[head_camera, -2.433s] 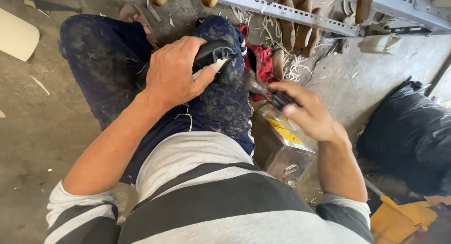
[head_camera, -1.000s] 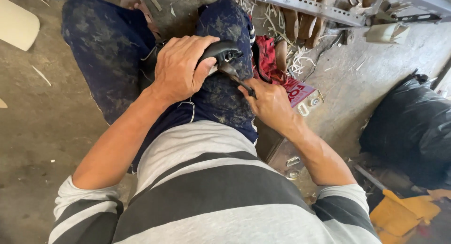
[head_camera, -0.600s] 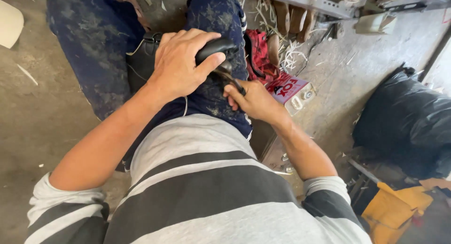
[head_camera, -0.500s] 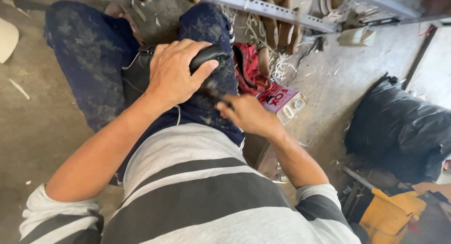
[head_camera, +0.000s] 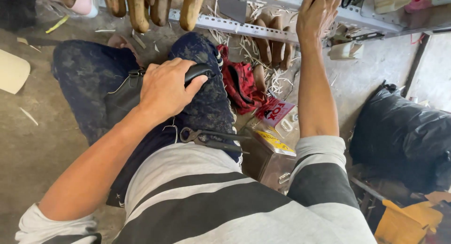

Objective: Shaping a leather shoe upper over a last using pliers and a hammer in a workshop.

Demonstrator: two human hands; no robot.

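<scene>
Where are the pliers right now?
In the head view, the pliers lie on the person's lap, just below the left hand and left of the metal tin.

Lighting is even, soft daylight, bright enough throughout; no harsh glare. Shadows are faint and diffuse, deepest under the black bag (head_camera: 404, 140) at right. Focus is sharp at centre. Slight wide-angle stretching shows toward the edges. The striped shirt (head_camera: 202, 201) in the foreground appears mildly soft.

Red package (head_camera: 275, 113) on a metal tin (head_camera: 268, 154) with a yellow label (head_camera: 275, 141) (floor, right).
</scene>
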